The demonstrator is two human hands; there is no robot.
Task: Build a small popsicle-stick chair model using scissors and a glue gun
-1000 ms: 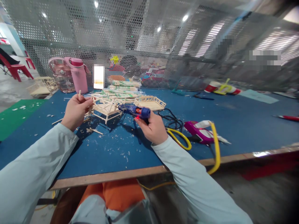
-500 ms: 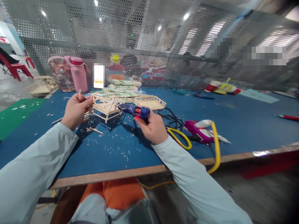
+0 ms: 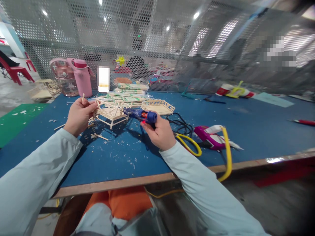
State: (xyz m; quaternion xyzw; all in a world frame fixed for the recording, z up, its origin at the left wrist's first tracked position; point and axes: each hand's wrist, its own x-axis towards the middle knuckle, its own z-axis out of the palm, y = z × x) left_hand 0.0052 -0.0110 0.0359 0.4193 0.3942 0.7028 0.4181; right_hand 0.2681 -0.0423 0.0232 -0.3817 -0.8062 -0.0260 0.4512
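Observation:
My left hand (image 3: 80,116) is closed at the left end of a small model built of thin wooden sticks (image 3: 112,114), pinching its edge. A short stick (image 3: 83,96) pokes up between my fingers. My right hand (image 3: 162,132) is wrapped round a blue glue gun (image 3: 140,114) with a red light glowing on it. The gun's nozzle points left, at the model's right side; whether the tip touches it I cannot tell. Behind the gun lies a flat hexagonal stick tray (image 3: 159,108) with a low railing.
Packs of wooden sticks (image 3: 130,95) lie behind the model. A pink bottle (image 3: 83,78) and a clear jug (image 3: 67,82) stand back left. At right are yellow-handled scissors (image 3: 189,144), a black cable (image 3: 180,123) and a purple glue gun (image 3: 211,137). Mesh panels rise behind.

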